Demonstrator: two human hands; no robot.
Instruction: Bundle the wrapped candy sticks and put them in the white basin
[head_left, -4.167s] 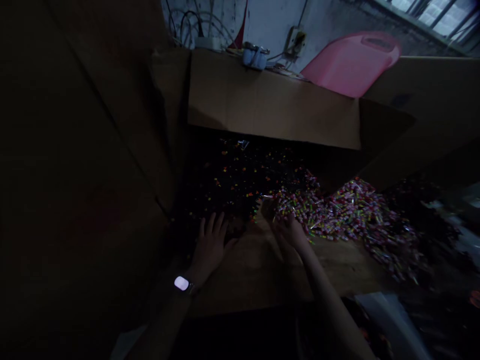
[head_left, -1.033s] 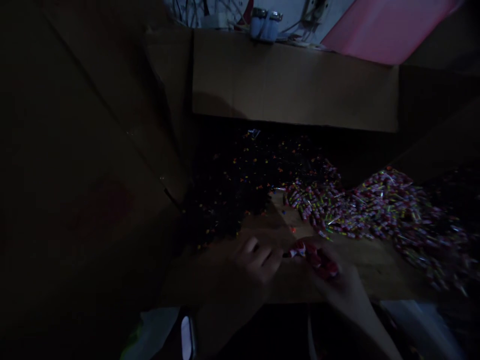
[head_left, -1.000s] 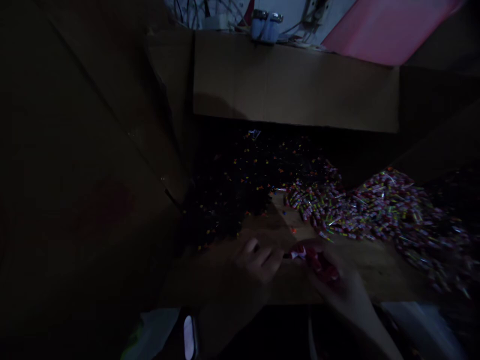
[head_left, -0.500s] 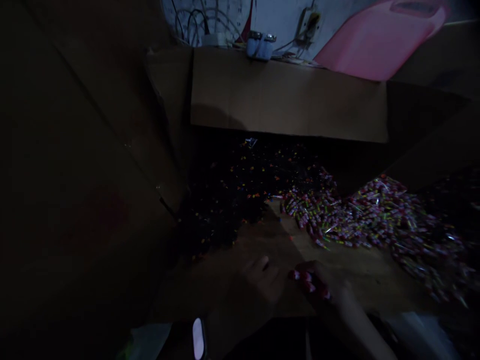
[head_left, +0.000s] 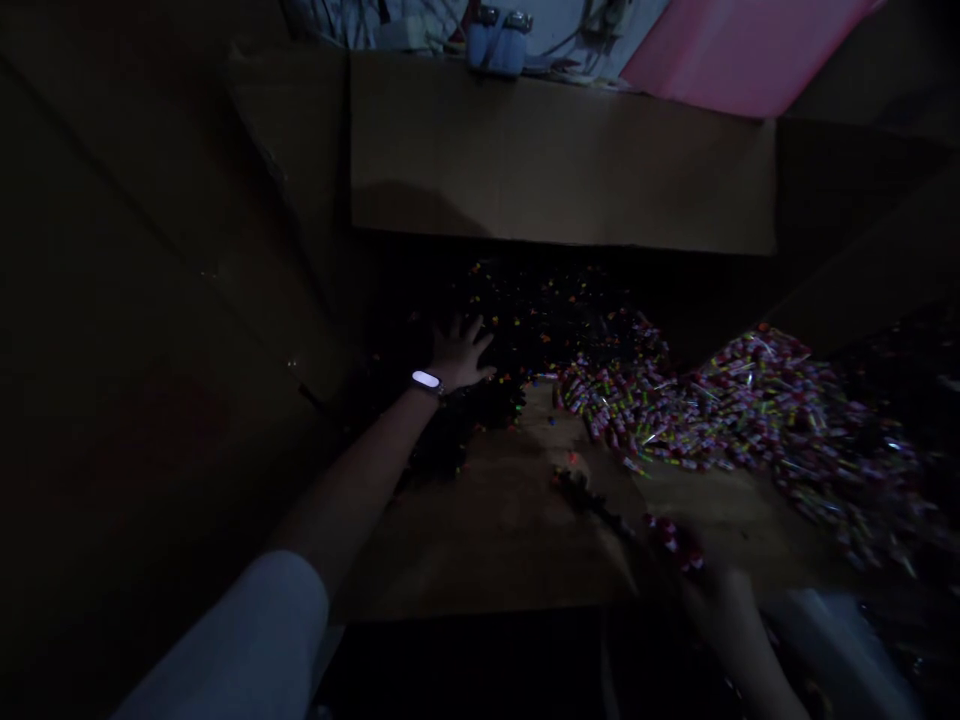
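The scene is very dark. My left hand [head_left: 459, 352], with a lit watch on its wrist, is stretched forward with fingers spread over a dark heap of small items [head_left: 517, 320] speckled with orange dots. My right hand [head_left: 694, 565] is low at the near right, closed on a bunch of red-wrapped candies [head_left: 675, 540]. A big pile of pink and multicoloured wrapped candies [head_left: 735, 420] lies on the brown cardboard surface [head_left: 495, 520] to the right of both hands.
Cardboard walls [head_left: 555, 160] stand at the back and left. Above them are a pink plastic thing [head_left: 742, 50], cables and a small blue-white object [head_left: 495, 40]. A pale item [head_left: 832, 650] lies at the bottom right.
My left hand has left the spot beside my right hand and reached forward onto the dark heap, fingers now spread. My right hand has stayed low with the candies.
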